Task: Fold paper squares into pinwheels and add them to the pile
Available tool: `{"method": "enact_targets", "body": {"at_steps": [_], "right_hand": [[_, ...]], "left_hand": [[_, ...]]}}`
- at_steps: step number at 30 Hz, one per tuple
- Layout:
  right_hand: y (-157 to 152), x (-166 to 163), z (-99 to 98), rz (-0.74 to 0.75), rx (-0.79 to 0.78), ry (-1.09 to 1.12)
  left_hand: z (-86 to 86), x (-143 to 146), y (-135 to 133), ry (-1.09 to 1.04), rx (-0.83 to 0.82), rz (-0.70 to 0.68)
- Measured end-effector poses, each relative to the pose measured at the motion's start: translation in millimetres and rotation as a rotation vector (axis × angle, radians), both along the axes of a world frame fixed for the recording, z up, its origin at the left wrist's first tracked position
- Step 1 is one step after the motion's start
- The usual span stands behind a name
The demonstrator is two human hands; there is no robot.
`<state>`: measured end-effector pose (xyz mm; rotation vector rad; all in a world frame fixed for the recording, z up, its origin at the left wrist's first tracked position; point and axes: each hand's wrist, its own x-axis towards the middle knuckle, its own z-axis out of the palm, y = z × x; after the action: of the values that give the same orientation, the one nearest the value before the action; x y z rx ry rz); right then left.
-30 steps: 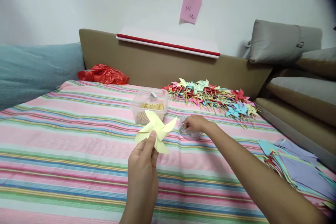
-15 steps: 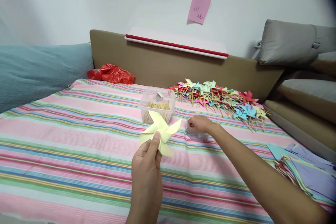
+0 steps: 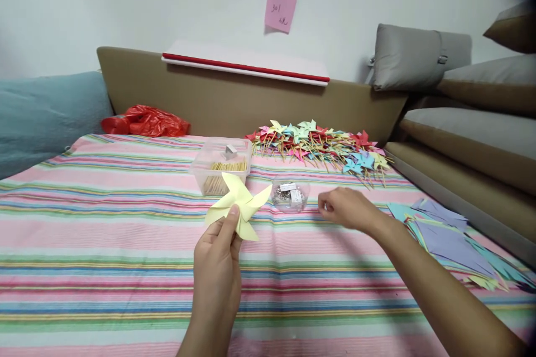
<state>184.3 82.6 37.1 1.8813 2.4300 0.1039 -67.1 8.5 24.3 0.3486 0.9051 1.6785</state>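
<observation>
Pinwheel pinched in left hand, right hand hangs curled (if pinching anything, I cannot tell) near the dish.

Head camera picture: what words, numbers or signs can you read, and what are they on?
"301": pink square paper note on the white wall.
Handwriting under that number: too unclear to read.
White paper slips in the clear round plastic dish: any print is too small to read.
</observation>
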Motion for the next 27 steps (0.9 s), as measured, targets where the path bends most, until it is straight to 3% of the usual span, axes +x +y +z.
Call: {"method": "enact_targets", "body": {"at_steps": [4, 10, 14, 17, 27], "right_hand": [[-29, 20, -30.1, -0.014, -0.049, 0.071], [-70, 39, -65.9, -0.201, 0.192, 0.221], [-96, 40, -102.1, -0.003, 0.250, 0.334], [-102, 36, -121.6, 0.057, 0.281, 0.283], [-91, 24, -125.7, 0.056, 0.290, 0.194]], "left_hand": [[1.4, 9, 2, 0.021, 0.001, -0.012], [-2.0, 22, 7, 0.059, -0.008, -0.016], [-8.6, 32, 12, 0.076, -0.004, -0.027], [-12.3, 41, 14, 0.107, -0.014, -0.050], [-16.7, 64, 17, 0.178, -0.025, -0.089]]}}
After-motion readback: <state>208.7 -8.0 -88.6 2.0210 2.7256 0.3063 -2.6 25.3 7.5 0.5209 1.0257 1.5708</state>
